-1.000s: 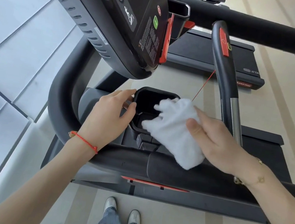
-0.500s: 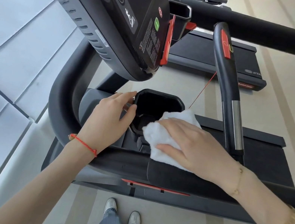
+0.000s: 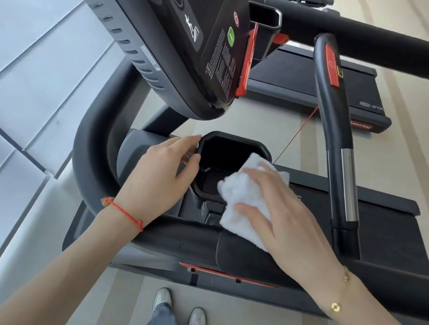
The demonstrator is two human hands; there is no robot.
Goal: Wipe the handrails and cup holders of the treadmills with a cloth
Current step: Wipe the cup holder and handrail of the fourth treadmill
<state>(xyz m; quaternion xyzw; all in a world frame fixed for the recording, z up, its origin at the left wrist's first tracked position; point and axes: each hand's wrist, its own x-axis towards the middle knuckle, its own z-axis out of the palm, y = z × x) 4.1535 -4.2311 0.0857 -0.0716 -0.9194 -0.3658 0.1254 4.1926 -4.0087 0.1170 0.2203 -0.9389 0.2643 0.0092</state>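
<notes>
Right hand (image 3: 281, 217) flat, pressing cloth (image 3: 244, 196) on cup holder (image 3: 236, 140) rim.

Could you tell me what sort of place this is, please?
Most likely a gym: a treadmill console overhead, its black cup holder being wiped with a white cloth, and a second treadmill's belt beyond.

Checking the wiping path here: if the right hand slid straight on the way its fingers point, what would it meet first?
Probably the cup holder. The right hand lies flat on the white cloth, fingers pointing at its open cavity; depth is unclear.
</notes>
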